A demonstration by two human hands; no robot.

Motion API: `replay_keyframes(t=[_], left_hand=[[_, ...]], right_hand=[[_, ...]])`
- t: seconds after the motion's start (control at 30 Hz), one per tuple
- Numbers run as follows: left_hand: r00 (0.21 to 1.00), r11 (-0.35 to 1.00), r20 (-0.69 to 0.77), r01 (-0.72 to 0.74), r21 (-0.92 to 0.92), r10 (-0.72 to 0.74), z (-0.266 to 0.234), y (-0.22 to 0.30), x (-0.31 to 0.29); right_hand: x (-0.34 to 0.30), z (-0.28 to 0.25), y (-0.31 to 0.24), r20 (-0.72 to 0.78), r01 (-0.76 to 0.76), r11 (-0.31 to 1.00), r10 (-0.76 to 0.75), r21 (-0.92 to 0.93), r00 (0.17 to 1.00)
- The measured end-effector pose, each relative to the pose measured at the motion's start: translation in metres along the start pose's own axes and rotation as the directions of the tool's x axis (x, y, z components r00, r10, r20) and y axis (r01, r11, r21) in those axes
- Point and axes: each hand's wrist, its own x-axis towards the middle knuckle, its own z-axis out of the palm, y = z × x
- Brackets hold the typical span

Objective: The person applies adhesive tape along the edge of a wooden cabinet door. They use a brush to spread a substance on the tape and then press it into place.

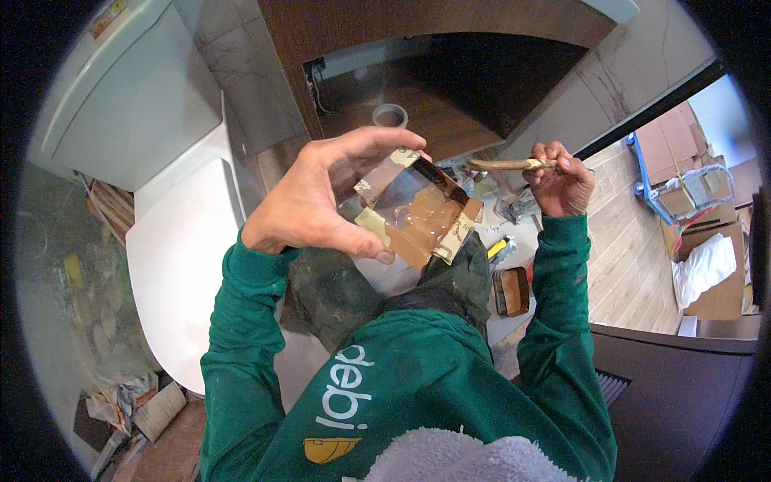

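My left hand (313, 193) grips a shallow, squarish, see-through tray (414, 205) by its left side, thumb below and fingers above. Cream tape patches sit at its corners, and wet brown paint is smeared over its lower right part. To the right, my right hand (558, 181) closes around a slim wooden-looking stick (506, 164), which points left toward the tray and stays apart from it. The stick's left end is brown; whether it is a brush I cannot tell.
A white toilet (181, 273) stands at the left. Ahead is a brown wooden cabinet (361, 100) with a tape roll (389, 117) inside. Below my right hand lie a yellow-handled tool (499, 247) and a small brown-stained tin (511, 292). Cardboard boxes (675, 149) and a blue trolley (642, 191) are at the right.
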Motion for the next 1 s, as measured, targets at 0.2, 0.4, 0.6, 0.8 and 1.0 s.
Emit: replay_keyframes(t=[0.2,0.4,0.6,0.8,1.0], left_hand=[[0.999,1.000,0.020,-0.025,0.001,0.025,0.001,-0.004,0.002],[0.999,0.999,0.014,-0.034,-0.030,0.034,-0.007,0.004,-0.005],[0.996,0.985,-0.048,-0.067,0.162,0.076,-0.012,0.004,-0.007],[0.958,0.806,-0.154,-0.108,0.582,0.240,-0.008,-0.026,0.005],[0.951,0.817,-0.266,0.027,0.576,0.156,0.007,-0.081,0.011]], right_hand=[[0.005,0.019,0.021,0.081,-0.008,1.000,0.010,-0.017,0.997],[0.005,0.007,0.028,-0.026,0.002,0.996,-0.004,-0.087,1.000],[-0.028,-0.037,0.018,-0.168,0.118,0.990,-0.103,0.079,0.980],[-0.073,-0.068,0.022,-0.416,0.289,0.945,-0.204,0.154,0.886],[-0.103,-0.081,0.032,-0.347,0.289,0.930,-0.200,0.227,0.916]])
